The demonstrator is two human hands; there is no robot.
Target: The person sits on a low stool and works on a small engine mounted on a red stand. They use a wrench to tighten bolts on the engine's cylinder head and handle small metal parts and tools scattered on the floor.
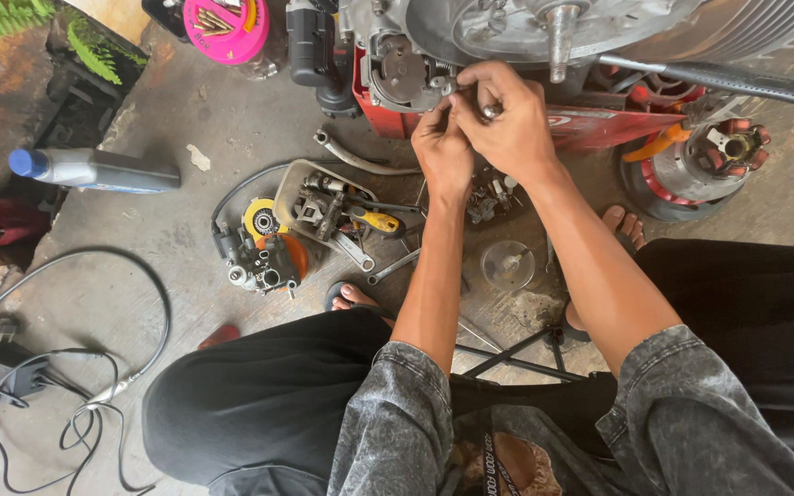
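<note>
From my seat on the floor, both forearms reach forward and meet at the engine. My left hand pinches a small part against the carburetor body. My right hand curls over it, its grip pressed around a small metal socket just beside the left fingertips.

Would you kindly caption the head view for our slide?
Both hands, left hand and right hand, work together at a small engine above scattered tools.
</note>
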